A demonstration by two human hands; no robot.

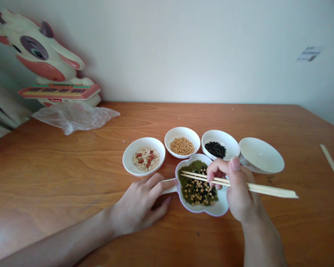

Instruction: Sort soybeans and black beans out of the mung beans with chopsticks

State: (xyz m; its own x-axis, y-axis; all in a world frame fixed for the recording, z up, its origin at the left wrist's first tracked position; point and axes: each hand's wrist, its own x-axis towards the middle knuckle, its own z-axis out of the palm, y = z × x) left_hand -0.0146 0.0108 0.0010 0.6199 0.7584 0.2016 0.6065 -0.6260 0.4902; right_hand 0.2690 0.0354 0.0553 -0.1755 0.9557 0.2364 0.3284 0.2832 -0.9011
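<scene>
My left hand (pixel 143 198) is closed around the handle of a flower-shaped dish (pixel 224 205) with a pale purple rim. In the dish lie mixed beans (pixel 199 189): green, black and yellowish ones. A pair of chopsticks (pixel 264 190) is pinched in my right hand (pixel 236 189), above the dish's right side. The tips are close together among the beans at the dish's left; I cannot tell whether they grip one. Behind the dish stand a bowl of yellow beans (pixel 182 146) and a bowl of black beans (pixel 215 149). Another bowl (pixel 125 163) at the left holds pale seeds and reddish nuts.
A white bowl (pixel 261 155) stands tilted at the right, with nothing visible inside. Farther right lies a pale stick (pixel 332 165). A cow-shaped toy keyboard (pixel 58 91) and a clear plastic bag (pixel 78 116) are at the back left, near the wall.
</scene>
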